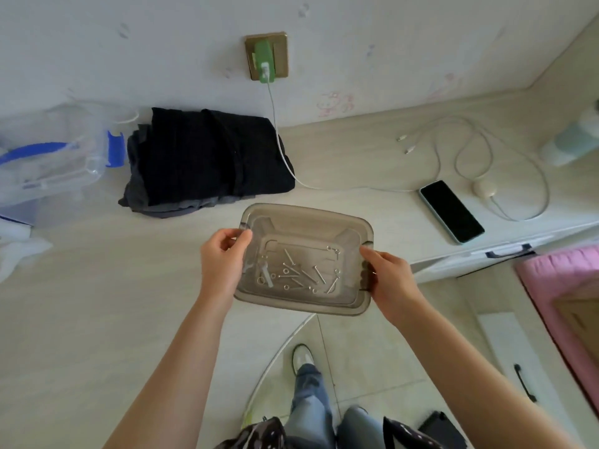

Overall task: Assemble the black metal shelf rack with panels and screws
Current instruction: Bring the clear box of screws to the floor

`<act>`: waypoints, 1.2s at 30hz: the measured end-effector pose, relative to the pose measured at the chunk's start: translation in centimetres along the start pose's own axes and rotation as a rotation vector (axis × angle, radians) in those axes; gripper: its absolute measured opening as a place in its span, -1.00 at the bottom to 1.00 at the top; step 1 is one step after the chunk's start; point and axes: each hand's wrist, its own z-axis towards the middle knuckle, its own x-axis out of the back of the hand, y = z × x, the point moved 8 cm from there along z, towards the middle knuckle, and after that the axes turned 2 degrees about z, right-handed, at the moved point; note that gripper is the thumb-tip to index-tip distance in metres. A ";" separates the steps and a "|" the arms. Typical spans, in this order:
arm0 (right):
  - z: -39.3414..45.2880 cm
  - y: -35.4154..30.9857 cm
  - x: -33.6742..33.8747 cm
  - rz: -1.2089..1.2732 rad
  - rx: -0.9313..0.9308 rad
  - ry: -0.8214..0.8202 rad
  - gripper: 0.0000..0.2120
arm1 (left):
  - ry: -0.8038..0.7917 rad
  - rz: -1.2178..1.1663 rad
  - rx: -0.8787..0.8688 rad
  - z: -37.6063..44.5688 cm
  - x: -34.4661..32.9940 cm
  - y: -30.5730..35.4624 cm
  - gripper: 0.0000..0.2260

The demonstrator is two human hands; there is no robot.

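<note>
Gripping a smoky clear tray (304, 218) at centre: left hand (222, 264) pinching the nine o'clock rim, right hand (390, 281) clamped at three. Holding loose screws (299, 270) inside, count blurred. Folded black cloth (207, 157) at eleven o'clock.

Silver screws (299, 273) lie scattered loose inside a smoky translucent rectangular tray (304, 218), held level

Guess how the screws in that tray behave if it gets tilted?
The screws lie loose on the smooth floor of the tray, so they would probably slide and roll to the low side. The walls look high enough to keep them in. Both hands hold the sides.
</note>
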 end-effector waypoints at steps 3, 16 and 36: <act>-1.1 0.0 3.2 0.031 0.028 0.004 -0.85 | -0.001 -0.038 0.011 -2.8 -1.8 -0.3 -0.94; -8.9 5.5 22.7 0.090 0.077 0.092 -0.88 | -0.067 -0.092 0.038 -21.0 -10.2 -5.5 -0.94; -24.3 19.6 41.8 0.407 0.061 0.549 -0.82 | -0.546 0.125 -0.034 -38.2 -21.0 -9.0 -0.92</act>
